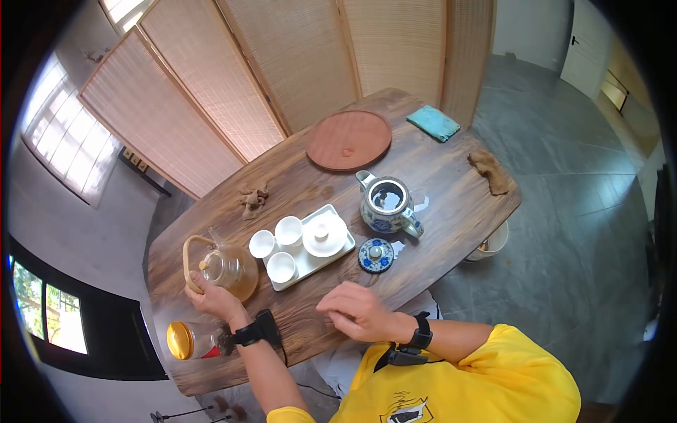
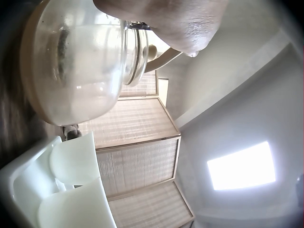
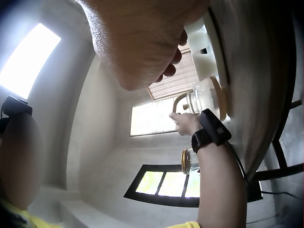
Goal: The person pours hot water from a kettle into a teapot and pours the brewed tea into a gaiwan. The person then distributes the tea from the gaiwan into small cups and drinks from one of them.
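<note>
On the left of the table stands a glass teapot with a bent wooden handle. My left hand grips that handle low on its near side; in the left wrist view the fingers cover part of the teapot's top. Over the table's front edge my right hand hovers with loosely bent fingers, holding nothing. Nearest to it lie a blue-and-white lid and a white tray, which bears several white cups and a lidded white bowl. Behind the lid stands an uncovered blue-and-white porcelain teapot.
A glass jar with a gold lid stands at the front left. Further back are a round wooden tray, a turquoise cloth, a brown cloth and a small brown figure. A white bin stands beside the table.
</note>
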The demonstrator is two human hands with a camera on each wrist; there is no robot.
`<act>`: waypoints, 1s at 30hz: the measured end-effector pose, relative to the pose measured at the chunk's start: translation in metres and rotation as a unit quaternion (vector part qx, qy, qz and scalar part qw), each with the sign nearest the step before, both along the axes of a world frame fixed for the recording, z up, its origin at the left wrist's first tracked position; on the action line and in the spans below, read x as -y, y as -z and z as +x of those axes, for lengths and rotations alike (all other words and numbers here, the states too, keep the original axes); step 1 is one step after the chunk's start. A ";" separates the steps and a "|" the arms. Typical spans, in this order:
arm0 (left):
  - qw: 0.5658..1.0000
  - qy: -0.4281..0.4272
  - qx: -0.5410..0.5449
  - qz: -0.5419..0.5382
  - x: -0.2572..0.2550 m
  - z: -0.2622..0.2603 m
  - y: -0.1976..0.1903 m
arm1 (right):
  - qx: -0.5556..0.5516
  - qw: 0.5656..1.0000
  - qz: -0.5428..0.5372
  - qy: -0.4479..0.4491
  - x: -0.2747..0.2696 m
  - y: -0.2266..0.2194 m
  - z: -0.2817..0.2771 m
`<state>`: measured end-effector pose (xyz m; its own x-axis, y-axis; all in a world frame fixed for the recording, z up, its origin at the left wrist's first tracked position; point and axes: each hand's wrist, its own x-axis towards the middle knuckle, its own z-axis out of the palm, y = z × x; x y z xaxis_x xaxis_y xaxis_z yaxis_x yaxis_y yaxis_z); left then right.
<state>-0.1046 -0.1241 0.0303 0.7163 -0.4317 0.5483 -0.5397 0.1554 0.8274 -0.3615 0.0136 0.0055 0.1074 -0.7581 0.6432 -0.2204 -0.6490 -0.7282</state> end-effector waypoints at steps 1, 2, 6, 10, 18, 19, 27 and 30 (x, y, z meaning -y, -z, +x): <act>1.000 0.000 -0.002 0.003 0.000 0.001 0.002 | -0.002 1.000 0.003 0.000 0.001 0.000 -0.005; 1.000 -0.001 -0.010 0.008 0.000 0.002 0.004 | -0.006 0.999 0.000 0.034 0.002 0.000 -0.012; 0.999 0.013 -0.040 0.016 -0.001 0.005 0.007 | -0.031 0.989 0.021 0.145 0.008 0.001 -0.042; 0.997 0.025 -0.076 0.018 0.000 0.010 0.011 | -0.087 0.969 0.041 0.226 0.017 -0.007 -0.067; 0.978 0.092 -0.185 -0.027 -0.006 0.016 0.016 | -0.216 0.939 0.082 0.253 0.028 -0.011 -0.085; 0.978 0.091 -0.185 -0.026 -0.007 0.016 0.017 | -0.217 0.939 0.083 0.252 0.029 -0.011 -0.084; 0.960 0.121 -0.254 0.006 -0.022 0.007 0.019 | -0.349 0.898 0.166 0.211 0.035 -0.015 -0.087; 0.959 0.126 -0.255 -0.002 -0.030 -0.001 0.018 | -0.364 0.894 0.167 0.200 0.038 -0.017 -0.089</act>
